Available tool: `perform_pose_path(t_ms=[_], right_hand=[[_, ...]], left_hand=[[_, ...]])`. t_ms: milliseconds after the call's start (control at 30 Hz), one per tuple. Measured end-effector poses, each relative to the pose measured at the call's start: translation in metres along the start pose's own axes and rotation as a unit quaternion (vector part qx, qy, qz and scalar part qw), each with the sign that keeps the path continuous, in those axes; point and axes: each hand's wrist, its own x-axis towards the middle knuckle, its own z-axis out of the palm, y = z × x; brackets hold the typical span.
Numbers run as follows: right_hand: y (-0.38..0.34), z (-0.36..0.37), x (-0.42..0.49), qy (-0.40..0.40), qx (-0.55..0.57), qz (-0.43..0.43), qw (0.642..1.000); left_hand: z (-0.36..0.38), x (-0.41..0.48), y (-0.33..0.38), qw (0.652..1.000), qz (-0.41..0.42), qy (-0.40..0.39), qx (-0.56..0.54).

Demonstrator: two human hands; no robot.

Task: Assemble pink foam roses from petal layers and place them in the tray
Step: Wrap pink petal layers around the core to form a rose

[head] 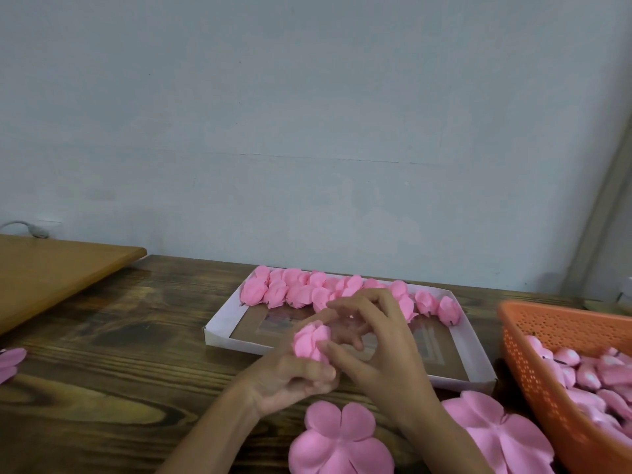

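The left hand [294, 381] is gripping a rose [311, 343], hiding its base, while the loose-fingered right hand [372, 340] is thumbing it, blocking part of the tray [219, 336].

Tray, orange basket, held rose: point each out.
tray [219, 334]: head view, white near-left rim.
orange basket [525, 360]: head view, perforated left wall.
held rose [309, 343]: head view, pink petals above the fingers.

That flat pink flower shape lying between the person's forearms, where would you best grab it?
Probably by one outer lobe of the petal layer, pinched thumb over, finger under, coming from above at its far edge. It lies flat on the table, so its middle offers nothing to hold, while the lobe rims curl up slightly.
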Motion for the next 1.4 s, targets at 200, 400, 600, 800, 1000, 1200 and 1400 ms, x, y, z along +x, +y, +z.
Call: perform_pose_path(t_ms=[200,400,600,800,1000,1200,1400], right_hand=[[0.003,-0.004,-0.001,-0.105,0.024,0.028,0.994],[0.007,-0.004,-0.002,-0.122,0.072,0.026,0.990],[0.011,-0.001,-0.002,-0.095,0.069,-0.006,0.993],[0.007,0.005,-0.005,-0.138,0.194,0.098,0.966],[0.010,0.005,0.000,-0.028,0.176,0.142,0.974],[0.016,0.002,0.001,-0.001,0.090,0.181,0.979],[0.009,-0.001,0.001,-0.047,0.141,0.197,0.969]], left_hand=[[0.003,-0.006,0.005,0.997,-0.030,-0.074,0.015],[0.003,-0.007,0.005,0.996,-0.045,-0.079,0.006],[0.000,-0.006,0.001,0.998,-0.052,0.008,-0.040],[0.009,0.000,0.002,0.991,-0.033,0.116,-0.050],[0.015,0.004,0.005,0.989,-0.046,0.094,-0.101],[0.020,0.007,0.001,0.994,-0.036,0.101,-0.015],[0.023,0.014,0.000,0.991,-0.057,0.120,-0.012]])
